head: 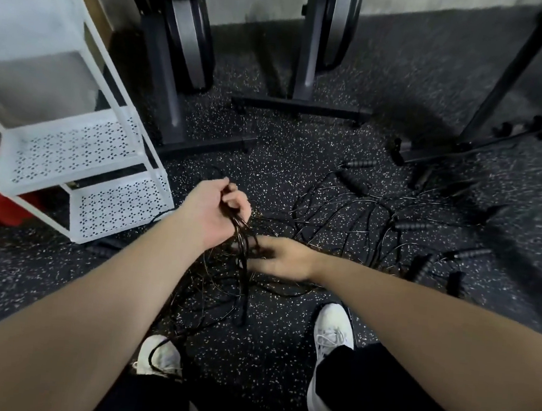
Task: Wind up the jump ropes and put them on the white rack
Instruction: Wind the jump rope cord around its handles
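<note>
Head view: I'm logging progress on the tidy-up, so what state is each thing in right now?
Left hand: raised, gripping a bunch of rope loops.
Right hand: blurred, reaching at the hanging strands; grip unclear.
Held jump rope: partly gathered, strands hanging to the floor.
Other jump ropes: tangled loose on the floor.
White rack: visible shelves bare of ropes.

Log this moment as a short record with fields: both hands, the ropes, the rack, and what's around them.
left hand: left hand grips a bundle of black rope loops that hangs down from it
right hand: right hand at the hanging loops, blurred; grip cannot be told
loose ropes: tangle of black jump ropes with handles spread on the speckled floor
white rack: white rack at left; visible perforated shelves hold no rope
surroundings: exercise machines behind; white shoes below
</note>
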Action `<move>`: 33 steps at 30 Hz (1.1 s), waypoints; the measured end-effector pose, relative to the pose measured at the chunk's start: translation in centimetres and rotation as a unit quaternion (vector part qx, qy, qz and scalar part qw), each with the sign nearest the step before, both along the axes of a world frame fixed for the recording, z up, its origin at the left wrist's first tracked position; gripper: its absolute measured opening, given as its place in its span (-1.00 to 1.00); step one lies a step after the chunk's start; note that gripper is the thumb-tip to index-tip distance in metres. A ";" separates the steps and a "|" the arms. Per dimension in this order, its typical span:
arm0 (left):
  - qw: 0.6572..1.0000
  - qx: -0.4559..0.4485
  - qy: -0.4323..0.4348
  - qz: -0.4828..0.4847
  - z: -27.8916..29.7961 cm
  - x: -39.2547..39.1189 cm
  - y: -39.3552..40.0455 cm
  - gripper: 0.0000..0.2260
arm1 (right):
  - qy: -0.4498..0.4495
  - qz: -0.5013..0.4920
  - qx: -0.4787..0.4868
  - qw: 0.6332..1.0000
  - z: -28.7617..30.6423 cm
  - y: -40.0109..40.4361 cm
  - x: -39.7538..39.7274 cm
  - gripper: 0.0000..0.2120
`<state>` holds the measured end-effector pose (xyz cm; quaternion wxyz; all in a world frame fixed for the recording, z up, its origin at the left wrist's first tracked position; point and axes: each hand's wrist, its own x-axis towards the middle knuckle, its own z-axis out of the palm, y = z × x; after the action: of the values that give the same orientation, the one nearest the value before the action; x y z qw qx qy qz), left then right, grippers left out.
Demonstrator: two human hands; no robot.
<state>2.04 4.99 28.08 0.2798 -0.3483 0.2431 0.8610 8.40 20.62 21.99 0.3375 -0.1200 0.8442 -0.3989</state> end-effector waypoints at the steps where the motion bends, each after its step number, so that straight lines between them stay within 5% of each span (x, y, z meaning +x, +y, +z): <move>1: 1.000 0.006 0.003 0.005 0.3 0.2 -0.1 -0.73 | 0.010 -0.021 -0.010 1.000 0.1 -0.5 0.2 -0.70; 4: 0.999 -0.023 0.019 0.024 1.2 0.4 -0.8 -0.73 | 0.034 -0.096 -0.026 0.994 1.2 -1.2 1.0 -0.81; 9: 0.961 -0.253 0.068 -0.093 0.7 1.0 -3.5 -0.62 | 0.085 -0.181 -0.047 0.979 3.2 -1.3 1.7 -0.64; 14: 0.939 -0.298 0.055 -0.161 -1.2 2.0 -4.8 -0.71 | 0.059 -0.307 -0.172 0.934 4.9 -1.4 1.0 -0.64; 19: 0.907 -0.318 0.020 -0.277 -2.0 3.4 -5.0 -0.29 | -0.004 -0.373 -0.306 0.876 7.2 -1.0 1.0 -0.63; 22: 0.918 -0.301 0.046 -0.255 -1.1 4.4 -3.8 -0.23 | -0.043 -0.438 -0.387 0.811 8.5 -1.3 1.0 -0.61; 24: 0.891 -0.326 0.133 -0.287 -0.3 5.3 -2.3 -0.19 | -0.077 -0.477 -0.441 0.756 9.3 -1.4 0.8 -0.59; 29: 0.725 -0.370 0.364 -0.452 1.4 7.7 -0.2 -0.56 | -0.137 -0.523 -0.580 0.609 10.4 -1.5 0.8 -0.55; 33: 0.673 -0.426 0.413 -0.442 0.5 8.5 -0.1 -0.72 | -0.171 -0.502 -0.689 0.494 10.7 -0.4 0.9 -0.55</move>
<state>10.52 4.85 28.62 0.3195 0.1095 0.7999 0.4960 9.34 20.25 32.70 0.0278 0.2004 0.1451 -0.9685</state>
